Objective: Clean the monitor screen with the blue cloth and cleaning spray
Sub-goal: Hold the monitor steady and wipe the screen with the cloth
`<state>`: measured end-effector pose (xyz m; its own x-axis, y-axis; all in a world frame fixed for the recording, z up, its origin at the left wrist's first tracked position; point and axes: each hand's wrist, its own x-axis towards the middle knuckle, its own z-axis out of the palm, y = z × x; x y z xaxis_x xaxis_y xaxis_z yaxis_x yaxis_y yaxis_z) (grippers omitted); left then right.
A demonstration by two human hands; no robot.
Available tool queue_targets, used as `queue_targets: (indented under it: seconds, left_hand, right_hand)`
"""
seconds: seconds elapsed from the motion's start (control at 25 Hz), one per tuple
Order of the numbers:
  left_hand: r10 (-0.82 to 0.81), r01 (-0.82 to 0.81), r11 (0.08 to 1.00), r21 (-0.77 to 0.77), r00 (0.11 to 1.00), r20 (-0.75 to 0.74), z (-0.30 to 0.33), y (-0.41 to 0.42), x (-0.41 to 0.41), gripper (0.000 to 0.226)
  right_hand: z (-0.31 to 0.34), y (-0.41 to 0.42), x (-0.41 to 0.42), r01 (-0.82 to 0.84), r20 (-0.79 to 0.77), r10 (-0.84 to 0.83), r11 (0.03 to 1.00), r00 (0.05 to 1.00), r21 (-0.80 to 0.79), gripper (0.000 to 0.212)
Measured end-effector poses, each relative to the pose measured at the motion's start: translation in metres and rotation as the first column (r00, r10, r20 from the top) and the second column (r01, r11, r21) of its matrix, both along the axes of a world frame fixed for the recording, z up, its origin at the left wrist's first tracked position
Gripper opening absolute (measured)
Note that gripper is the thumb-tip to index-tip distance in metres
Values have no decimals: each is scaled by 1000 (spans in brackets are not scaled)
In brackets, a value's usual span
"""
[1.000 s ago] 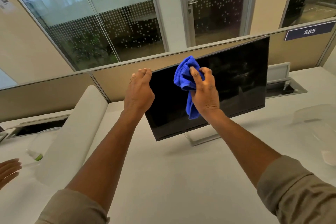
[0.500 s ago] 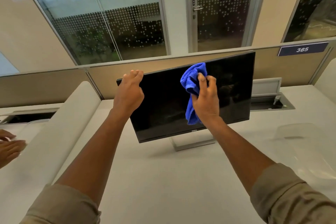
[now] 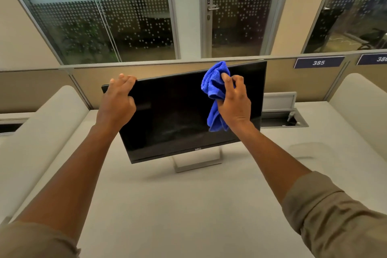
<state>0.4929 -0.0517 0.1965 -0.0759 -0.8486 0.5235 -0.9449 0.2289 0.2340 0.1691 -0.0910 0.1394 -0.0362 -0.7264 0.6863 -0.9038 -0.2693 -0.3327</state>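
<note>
A black monitor (image 3: 173, 115) stands on a silver foot in the middle of the white desk, its dark screen facing me. My left hand (image 3: 117, 100) grips its top left corner, fingers curled over the upper edge. My right hand (image 3: 235, 100) holds a bunched blue cloth (image 3: 213, 90) against the upper right part of the screen, with a tail of cloth hanging down below the palm. No spray bottle is in view.
The white desk (image 3: 188, 205) spreads in front of the monitor. Rounded white dividers (image 3: 41, 132) flank it left and right. A cable tray opening (image 3: 282, 119) sits behind the monitor at the right. A beige partition with number plate 385 (image 3: 318, 62) runs behind.
My right hand has carried the cloth rightward across the top of the screen. My left hand has stayed at the top left corner. The other person's hand at the left edge is out of view.
</note>
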Motion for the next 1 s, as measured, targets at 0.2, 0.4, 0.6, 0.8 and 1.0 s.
queue_targets:
  seconds: [0.2,0.4,0.6,0.8,1.0]
  left_hand:
    - [20,-19,1000,24,1000,-20,-4,-2,2,54]
    - [29,-28,999,28,999,-26,-5,-1,0,54]
    - [-5,5,1000,7,999,-34,-5,-2,2,54]
    - [-20,22,999,35,998,-51,-4,0,6,56]
    - [-41,42,999,24,997,-66,-4,2,6,55]
  right_hand:
    - [-1,-16,-66,189,121,-190,982,974,15,58]
    - [-19,-12,-52,161,223,-166,986,961,43,63]
    - [-39,12,24,-5,193,-2,999,981,38,61]
    - [-36,21,75,-155,11,154,987,988,51,65]
    - [-5,5,40,-88,33,88,996,996,-1,58]
